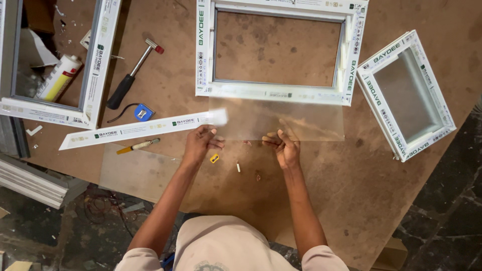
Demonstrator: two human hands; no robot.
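Observation:
A clear glass pane (301, 120) lies flat on the brown board, its far edge against the near rail of a white window frame (273, 93). My left hand (201, 143) rests at the pane's near left corner, fingers on its edge, beside the end of a loose white profile strip (143, 129). My right hand (285, 145) has its fingertips on the pane's near edge, the fingers curled. Neither hand lifts the pane clear of the board.
A smaller white frame (405, 95) sits at the right, and another frame (93, 60) at the left has a sealant tube (59, 76) inside. A hammer (131, 75), a blue tape measure (143, 112), a yellow-handled knife (138, 146) and a small yellow sharpener (214, 158) lie nearby. A second pane (135, 173) overhangs the board's near-left edge.

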